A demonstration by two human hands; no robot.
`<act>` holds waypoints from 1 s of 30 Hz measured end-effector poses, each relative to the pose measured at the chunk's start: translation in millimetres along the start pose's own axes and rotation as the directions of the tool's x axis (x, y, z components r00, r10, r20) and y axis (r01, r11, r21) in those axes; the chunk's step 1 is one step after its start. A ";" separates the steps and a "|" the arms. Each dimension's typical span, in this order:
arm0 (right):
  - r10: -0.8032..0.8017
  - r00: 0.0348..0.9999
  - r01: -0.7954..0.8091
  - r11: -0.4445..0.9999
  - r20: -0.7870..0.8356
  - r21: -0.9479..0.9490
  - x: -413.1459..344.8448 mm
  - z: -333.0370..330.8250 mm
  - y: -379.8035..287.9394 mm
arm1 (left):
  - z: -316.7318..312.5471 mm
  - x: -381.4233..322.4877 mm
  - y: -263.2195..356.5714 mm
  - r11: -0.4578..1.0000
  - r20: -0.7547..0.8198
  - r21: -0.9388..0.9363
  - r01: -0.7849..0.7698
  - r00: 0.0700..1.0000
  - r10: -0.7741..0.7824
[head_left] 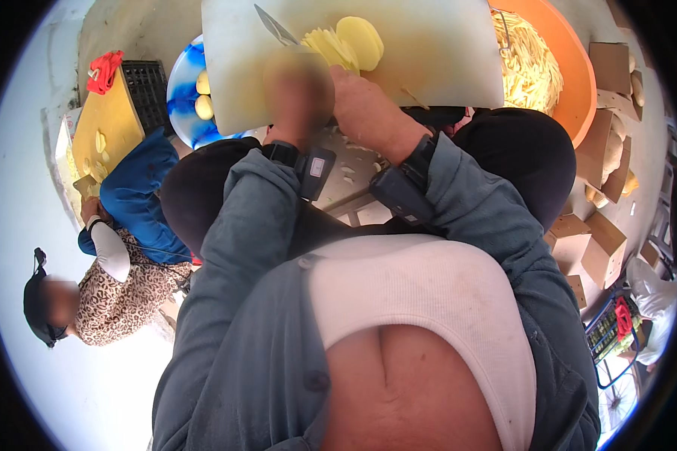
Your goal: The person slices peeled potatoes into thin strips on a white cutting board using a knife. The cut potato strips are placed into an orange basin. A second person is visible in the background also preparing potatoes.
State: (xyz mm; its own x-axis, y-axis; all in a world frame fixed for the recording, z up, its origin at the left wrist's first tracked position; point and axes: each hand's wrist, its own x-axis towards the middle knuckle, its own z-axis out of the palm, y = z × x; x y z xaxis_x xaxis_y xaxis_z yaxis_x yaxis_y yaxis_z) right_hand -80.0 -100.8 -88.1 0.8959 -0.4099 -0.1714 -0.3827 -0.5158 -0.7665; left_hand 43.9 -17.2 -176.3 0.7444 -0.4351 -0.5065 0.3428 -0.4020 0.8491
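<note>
A white plastic cutting board (429, 45) lies across my knees. On it sit a round of peeled potato (361, 42) and thin fanned potato slices (328, 48). My left hand (299, 96) is at the near side of the slices, with most of it blurred. From its far side a knife blade (275, 25) sticks out, pointing forward and left; the handle is hidden in the blur. With fingers curled, my right hand (375, 110) presses against the near edge of the slices. Dark devices are strapped to both wrists.
An orange basin (578, 73) of potato strips stands right. Left is a blue-and-white basin (183, 104) with peeled potatoes. Cardboard boxes (601, 124) with pale vegetables line the right side. Another person (130, 293) sits at left by a yellowish board (99, 113) with a black crate (146, 93) behind.
</note>
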 end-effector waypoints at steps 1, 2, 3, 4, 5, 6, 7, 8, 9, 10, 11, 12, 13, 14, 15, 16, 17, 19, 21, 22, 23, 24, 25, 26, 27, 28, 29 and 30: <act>0.019 1.000 -0.018 1.000 0.023 -0.009 0.1 -0.9 -0.9 | 0.6 -0.5 0.0 1.000 -0.002 0.004 -0.001 1.000 0.001; 0.011 1.000 -0.011 1.000 0.004 0.006 -0.5 -0.4 -0.3 | 1.3 -1.0 0.0 1.000 -0.003 0.008 -0.003 1.000 0.003; 0.004 1.000 -0.004 1.000 -0.016 0.020 -1.3 0.5 1.0 | 2.1 -0.9 -1.6 1.000 -0.004 0.012 -0.005 1.000 0.005; -0.003 0.999 0.004 0.999 -0.036 0.034 -2.1 1.3 2.4 | 2.9 -0.4 -3.4 1.000 -0.001 0.009 -0.012 1.000 0.012; -0.005 0.999 0.006 0.999 -0.040 0.033 -2.7 2.1 4.0 | 3.5 0.5 -4.7 1.000 0.002 0.007 -0.020 1.000 0.020; -0.009 0.999 0.011 0.999 -0.042 0.035 -2.6 3.4 4.8 | 1.6 4.0 -10.3 1.000 0.001 0.005 -0.028 1.000 0.028; -0.014 0.999 0.016 0.999 -0.044 0.037 -2.4 4.0 4.9 | -0.1 8.0 -15.5 0.997 -0.011 0.055 -0.051 0.999 0.051; -0.011 0.999 0.012 0.999 -0.041 0.032 -2.1 4.1 4.6 | -1.9 12.3 -20.3 0.992 -0.022 0.105 -0.073 0.997 0.076; -0.002 0.999 0.003 1.000 -0.038 0.028 -2.1 3.8 4.6 | -1.5 13.1 -21.3 0.984 -0.028 0.156 -0.091 0.995 0.097; 0.006 0.999 -0.005 1.000 -0.034 0.023 -1.9 3.7 4.6 | -1.1 13.6 -22.5 0.985 -0.026 0.148 -0.091 0.995 0.096; -0.004 1.000 0.004 1.000 -0.023 -0.010 -1.0 4.3 5.2 | -0.7 14.2 -23.5 0.986 -0.024 0.140 -0.092 0.995 0.096; -0.013 1.000 0.012 0.999 -0.011 -0.042 0.1 4.7 5.7 | 0.1 13.9 -23.3 0.987 -0.022 0.131 -0.091 0.995 0.095; -0.021 1.000 0.021 0.997 0.002 -0.074 1.1 4.8 5.5 | 1.0 13.4 -23.3 0.990 -0.036 0.103 -0.099 0.994 0.103; -0.002 1.000 0.002 0.999 0.002 -0.052 1.4 4.5 4.8 | 1.9 13.1 -23.2 0.991 -0.051 0.074 -0.107 0.993 0.111; 0.016 1.000 -0.016 0.999 0.004 -0.031 1.7 3.0 1.9 | 1.1 14.1 -24.8 0.992 -0.069 0.046 -0.116 0.991 0.119; 0.033 0.999 -0.033 0.999 0.006 -0.009 2.2 2.4 -0.4 | -0.2 15.9 -26.1 0.991 -0.075 0.067 -0.119 0.990 0.124; 0.037 0.999 -0.037 0.999 0.007 -0.010 2.9 2.6 -1.8 | -1.6 18.2 -27.0 0.989 -0.080 0.088 -0.122 0.988 0.129; 0.042 0.999 -0.042 0.999 0.008 -0.015 4.3 4.0 -3.3 | -4.4 22.9 -31.4 0.985 -0.091 0.113 -0.130 0.986 0.140; 0.017 1.000 -0.017 1.000 -0.002 -0.014 7.3 9.1 -0.3 | -5.5 24.7 -31.8 0.982 -0.100 0.125 -0.140 0.983 0.153; 0.006 1.000 -0.006 1.000 -0.008 -0.013 8.9 11.1 1.6 | -4.5 23.8 -30.3 0.985 -0.090 0.109 -0.130 0.986 0.140; 0.023 1.000 -0.024 1.000 -0.002 -0.016 10.1 12.4 3.5 | -3.0 22.3 -29.2 0.988 -0.080 0.093 -0.120 0.989 0.128; 0.035 0.999 -0.035 0.999 0.006 -0.017 11.7 12.9 2.5 | -4.5 22.4 -30.7 0.991 -0.076 0.076 -0.111 0.990 0.117; 0.047 0.999 -0.046 0.999 0.014 -0.019 13.1 13.8 1.7 | -7.0 25.8 -35.8 0.982 -0.100 0.131 -0.138 0.983 0.151; 0.047 0.999 -0.046 0.999 0.018 -0.023 13.9 16.3 1.7 | -9.0 29.2 -39.8 0.969 -0.122 0.186 -0.162 0.975 0.187; 0.054 0.998 -0.054 0.998 0.020 -0.031 13.5 17.9 3.9 | -6.0 28.0 -37.0 0.954 -0.135 0.238 -0.184 0.966 0.220; 0.062 0.998 -0.061 0.997 0.021 -0.039 12.9 18.9 6.0 | -3.5 25.6 -34.8 0.955 -0.121 0.251 -0.159 0.973 0.194; 0.071 0.997 -0.070 0.996 0.016 -0.048 12.0 19.4 8.1 | -1.3 22.7 -32.7 0.955 -0.108 0.265 -0.135 0.980 0.169; 0.072 0.997 -0.071 0.996 0.012 -0.053 11.9 19.6 7.4 | -1.9 20.7 -30.6 0.953 -0.102 0.282 -0.112 0.984 0.146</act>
State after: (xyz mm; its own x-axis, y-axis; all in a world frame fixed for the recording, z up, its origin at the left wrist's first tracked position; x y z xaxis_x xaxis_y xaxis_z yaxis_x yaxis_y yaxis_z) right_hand -67.8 -94.7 -108.0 0.8686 -0.4369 -0.2339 -0.4573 -0.5245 -0.7182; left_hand 49.8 -12.4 -212.6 0.8409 -0.4049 -0.3590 0.0813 -0.5615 0.8235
